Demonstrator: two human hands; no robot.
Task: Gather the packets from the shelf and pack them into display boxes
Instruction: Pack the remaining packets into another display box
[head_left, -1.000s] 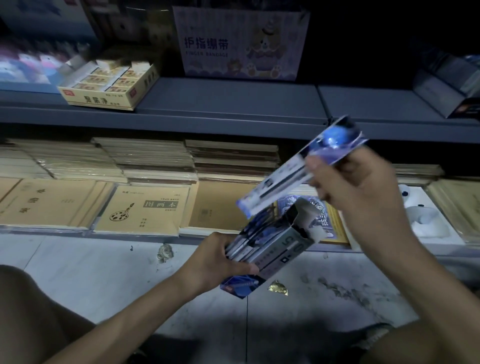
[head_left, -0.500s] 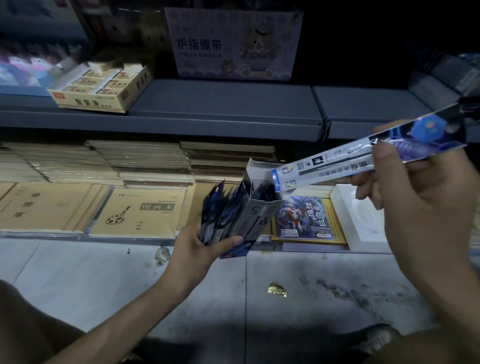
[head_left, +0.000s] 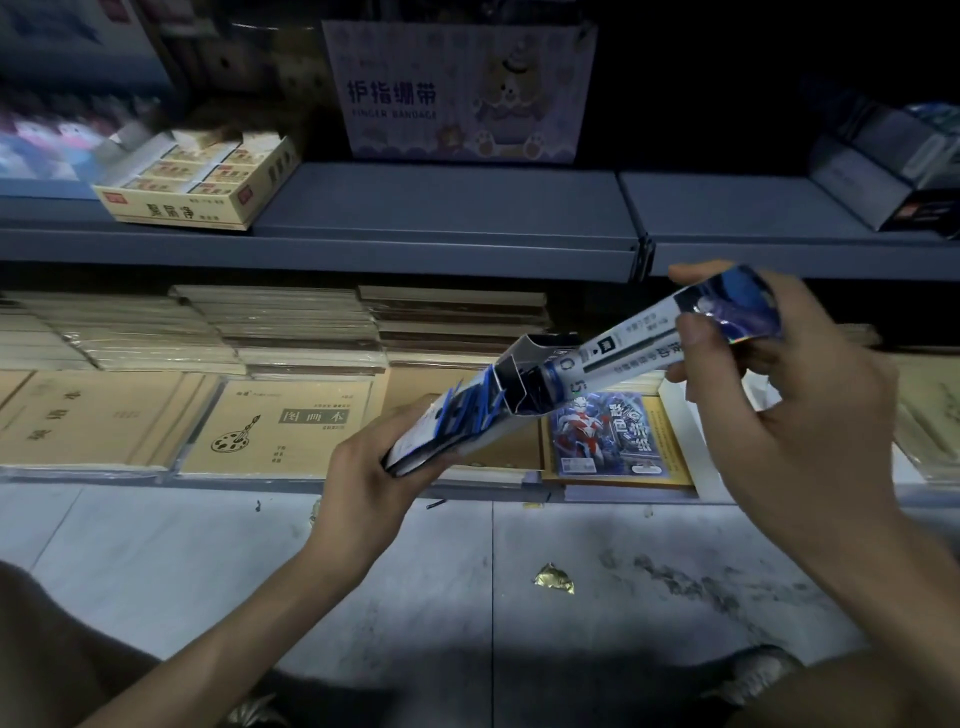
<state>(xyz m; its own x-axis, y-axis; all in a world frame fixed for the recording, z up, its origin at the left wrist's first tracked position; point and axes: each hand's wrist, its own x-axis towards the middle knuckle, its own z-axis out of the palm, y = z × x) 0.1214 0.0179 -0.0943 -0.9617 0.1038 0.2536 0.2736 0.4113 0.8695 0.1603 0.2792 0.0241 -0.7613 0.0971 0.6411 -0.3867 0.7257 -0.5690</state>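
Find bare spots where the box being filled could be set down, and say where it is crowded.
The upper shelf is bare between the yellow box and the dark boxes, in front of the bandage carton. The floor tiles before the shelves are mostly free, a gold wrapper aside. The lower shelf is crowded with notebooks.

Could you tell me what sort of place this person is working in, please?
Probably a stationery shop: stacked notebooks, a yellow display box and a finger bandage carton on grey shelves.
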